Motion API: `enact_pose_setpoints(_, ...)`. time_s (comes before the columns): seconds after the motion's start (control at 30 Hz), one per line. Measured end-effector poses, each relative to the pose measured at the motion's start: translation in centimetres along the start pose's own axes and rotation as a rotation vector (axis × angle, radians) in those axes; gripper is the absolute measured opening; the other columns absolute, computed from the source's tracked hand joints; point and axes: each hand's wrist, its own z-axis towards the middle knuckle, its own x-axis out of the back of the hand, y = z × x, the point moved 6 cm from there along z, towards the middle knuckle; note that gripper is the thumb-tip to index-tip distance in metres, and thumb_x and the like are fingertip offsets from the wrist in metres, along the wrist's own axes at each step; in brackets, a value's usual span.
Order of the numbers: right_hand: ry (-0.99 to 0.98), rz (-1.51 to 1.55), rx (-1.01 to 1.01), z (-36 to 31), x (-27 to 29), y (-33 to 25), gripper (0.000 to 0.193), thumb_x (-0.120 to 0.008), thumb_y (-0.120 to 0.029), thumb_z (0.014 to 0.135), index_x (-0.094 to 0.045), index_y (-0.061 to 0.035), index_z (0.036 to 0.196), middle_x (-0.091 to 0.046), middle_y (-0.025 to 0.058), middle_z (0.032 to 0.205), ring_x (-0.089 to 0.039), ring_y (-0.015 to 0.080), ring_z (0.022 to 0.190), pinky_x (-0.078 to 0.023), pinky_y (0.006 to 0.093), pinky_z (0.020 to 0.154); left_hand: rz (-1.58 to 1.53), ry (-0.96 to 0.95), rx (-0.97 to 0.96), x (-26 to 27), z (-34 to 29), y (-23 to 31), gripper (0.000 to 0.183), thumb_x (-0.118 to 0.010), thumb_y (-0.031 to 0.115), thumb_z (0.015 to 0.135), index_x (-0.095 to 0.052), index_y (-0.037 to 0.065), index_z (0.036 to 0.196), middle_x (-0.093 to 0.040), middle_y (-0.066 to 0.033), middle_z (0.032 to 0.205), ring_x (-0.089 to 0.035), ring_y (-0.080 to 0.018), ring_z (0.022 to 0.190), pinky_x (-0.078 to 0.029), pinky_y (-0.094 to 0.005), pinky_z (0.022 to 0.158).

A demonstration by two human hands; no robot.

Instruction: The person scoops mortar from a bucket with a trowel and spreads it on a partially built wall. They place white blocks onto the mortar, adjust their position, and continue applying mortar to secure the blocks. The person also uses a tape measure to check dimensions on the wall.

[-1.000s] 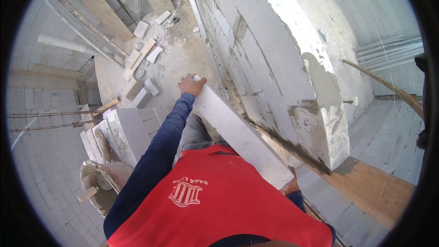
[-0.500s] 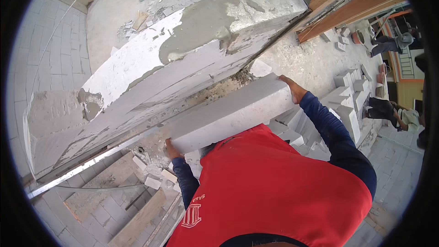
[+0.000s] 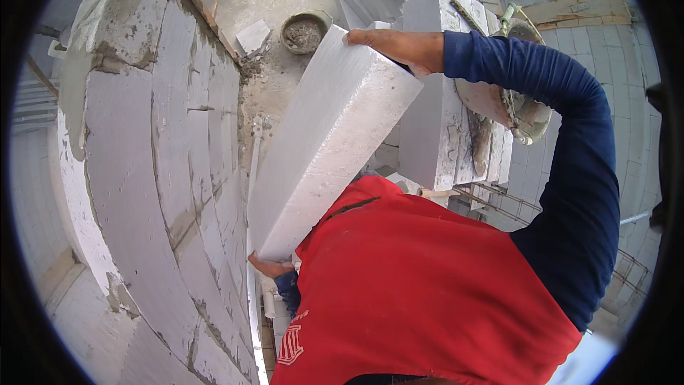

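A long white aerated concrete block (image 3: 324, 146) is held slantwise in front of my chest, one end high and to the right, the other low and to the left. My right hand (image 3: 402, 50) grips its upper end, thumb side on the top edge. My left hand (image 3: 272, 267) holds the lower end from beneath, its fingers partly hidden by the block. Close on the left rises a block wall (image 3: 125, 150) with grey mortar in its joints and on its top. The held block's lower end is near that wall; whether they touch I cannot tell.
Behind my right arm stands a stack of white blocks (image 3: 426, 110), with a mortar-smeared bucket (image 3: 491, 103) beside it. A dark bucket of mortar (image 3: 304, 33) and a loose block piece (image 3: 253, 37) are on the floor ahead. A steel bar lattice (image 3: 499, 203) lies at right.
The view has swung round, so the wall now stands on the left rather than ahead. The block stays in both hands but has tilted steeper, its right end raised.
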Motion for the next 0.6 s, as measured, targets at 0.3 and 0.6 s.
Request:
enact_pose_setpoints(0.3,0.210,-0.776,0.780,-23.1,3.7,4.3,0.073,-0.042,-0.049,0.108,-0.017,-0.0100,0.164,-0.033,0.0263,0.161,-0.048,0.0429,0.142,-0.043,0.0444,0.116,0.186,-0.137,-0.093,-9.2,-6.1,7.3,0.063,-0.063,0.053,0.075,-0.058,0.017,0.126,-0.057,-0.0074,0.132,-0.055,-0.0296,0.121,-0.049,-0.0555,0.085)
enact_pose_setpoints(0.6,0.301,0.410,0.140,-34.7,2.8,21.8,0.117,-0.051,-0.081,0.087,-0.012,-0.0025,0.164,-0.021,0.0364,0.161,-0.041,0.0498,0.142,-0.043,0.0506,0.112,0.403,-0.394,-0.498,-13.3,-14.0,17.9,0.047,-0.062,0.042,0.096,-0.057,0.010,0.130,-0.057,-0.0075,0.136,-0.054,-0.0278,0.126,-0.043,-0.0480,0.106)
